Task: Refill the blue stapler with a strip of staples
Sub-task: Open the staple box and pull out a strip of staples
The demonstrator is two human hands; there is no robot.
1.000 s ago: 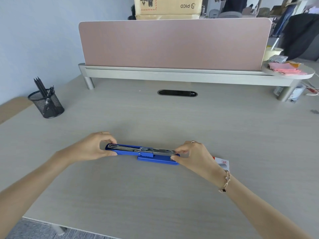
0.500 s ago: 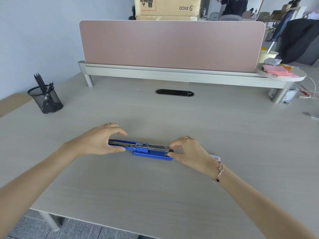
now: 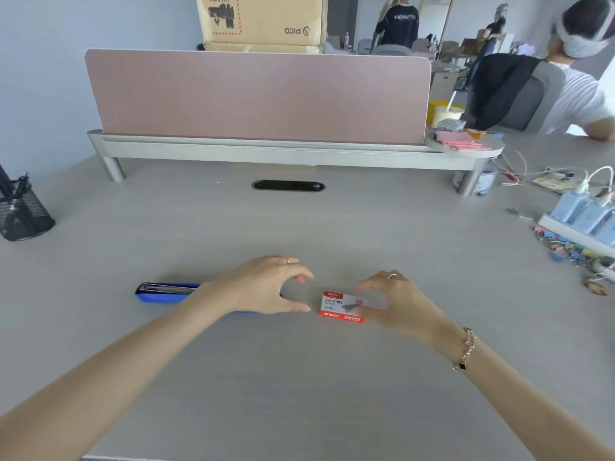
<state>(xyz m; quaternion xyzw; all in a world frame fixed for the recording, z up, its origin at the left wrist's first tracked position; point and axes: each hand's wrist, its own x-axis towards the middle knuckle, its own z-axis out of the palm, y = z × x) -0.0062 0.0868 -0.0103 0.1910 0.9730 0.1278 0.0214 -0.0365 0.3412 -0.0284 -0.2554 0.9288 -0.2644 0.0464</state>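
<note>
The staple box (image 3: 342,307) lies at frame centre, between your hands. Your right hand (image 3: 396,302) touches its right end, fingers curled open; your left hand (image 3: 266,287) is open, empty. The stapler (image 3: 166,292) lies lengthwise at left.

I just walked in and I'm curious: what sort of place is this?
Most likely a shared office. The light wood desk has a pink divider screen, a mesh pen cup stands at the left, and other people work at desks behind.
</note>
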